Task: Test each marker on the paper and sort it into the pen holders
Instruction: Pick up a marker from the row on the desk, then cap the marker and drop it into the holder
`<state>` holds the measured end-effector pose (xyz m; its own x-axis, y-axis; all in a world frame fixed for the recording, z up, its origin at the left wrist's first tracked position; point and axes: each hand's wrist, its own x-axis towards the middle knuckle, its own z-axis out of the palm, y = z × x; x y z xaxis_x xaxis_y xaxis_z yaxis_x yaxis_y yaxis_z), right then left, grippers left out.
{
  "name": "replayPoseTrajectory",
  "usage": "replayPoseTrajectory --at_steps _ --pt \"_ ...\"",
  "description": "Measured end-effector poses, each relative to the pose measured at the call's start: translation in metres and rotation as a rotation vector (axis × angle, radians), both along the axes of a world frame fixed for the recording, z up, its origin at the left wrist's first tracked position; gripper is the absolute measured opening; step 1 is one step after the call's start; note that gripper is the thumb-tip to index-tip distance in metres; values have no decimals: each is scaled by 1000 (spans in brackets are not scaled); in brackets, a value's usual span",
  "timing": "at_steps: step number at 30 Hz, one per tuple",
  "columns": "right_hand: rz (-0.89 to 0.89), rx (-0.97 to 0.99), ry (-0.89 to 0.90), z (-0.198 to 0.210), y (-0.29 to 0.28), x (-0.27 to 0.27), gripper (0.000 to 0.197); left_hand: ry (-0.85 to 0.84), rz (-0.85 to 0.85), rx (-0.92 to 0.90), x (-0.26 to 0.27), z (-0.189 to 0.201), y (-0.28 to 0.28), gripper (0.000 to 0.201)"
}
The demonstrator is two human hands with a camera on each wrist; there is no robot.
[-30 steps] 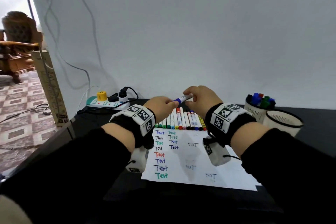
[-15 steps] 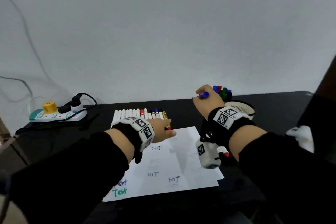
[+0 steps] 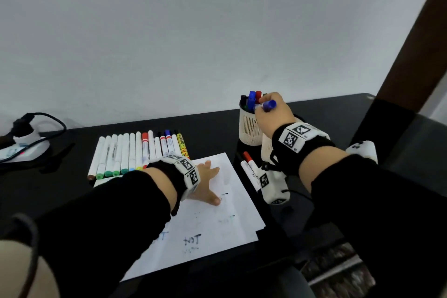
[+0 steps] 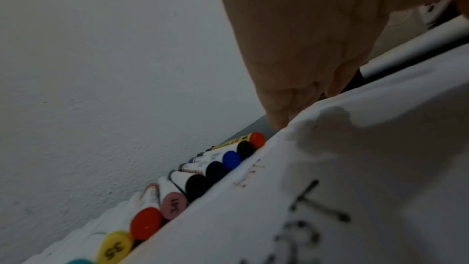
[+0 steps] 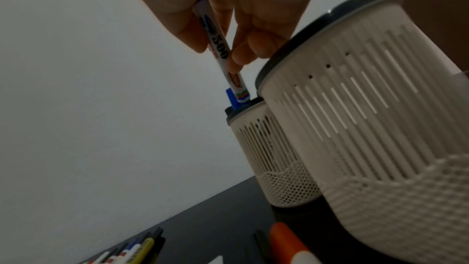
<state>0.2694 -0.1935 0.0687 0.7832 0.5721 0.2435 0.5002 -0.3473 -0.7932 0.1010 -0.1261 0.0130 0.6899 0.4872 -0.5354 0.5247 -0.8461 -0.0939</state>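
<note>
My right hand [image 3: 262, 110] pinches a white marker with a blue cap [image 3: 269, 105] above the far pen holder [image 3: 249, 128], which holds several capped markers. In the right wrist view my right hand [image 5: 218, 55] holds the marker [image 5: 236, 81] nearly upright, its lower end at the rim of the far holder [image 5: 269, 148]. The near pen holder [image 5: 368, 117] stands beside it. My left hand [image 3: 210, 184] lies flat with spread fingers on the white paper [image 3: 212, 232], which bears written test words. A row of markers [image 3: 135, 150] lies behind the paper.
Two markers [image 3: 249, 169], one of them red-capped, lie on the black table between the paper and the holders. A power strip [image 3: 17, 147] with a plugged cable sits at the far left. A brown post [image 3: 416, 31] rises at the right. The wall runs close behind.
My right hand has carried the blue-capped marker from above the marker row rightward to the far holder. My left hand let go of it and came down flat on the paper.
</note>
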Motion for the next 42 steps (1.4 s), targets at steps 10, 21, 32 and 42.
replayPoseTrajectory --at_steps 10,21,32,42 --pt "-34 -250 -110 15 23 17 28 0 -28 -3 2 -3 0 92" --pt "-62 -334 -152 14 38 20 31 -30 -39 -15 2 -6 4 92" --pt "-60 -244 -173 19 39 18 27 -50 -34 -19 0 -6 3 93" --pt "-55 -330 -198 8 37 23 26 -45 -30 -22 0 -5 3 92"
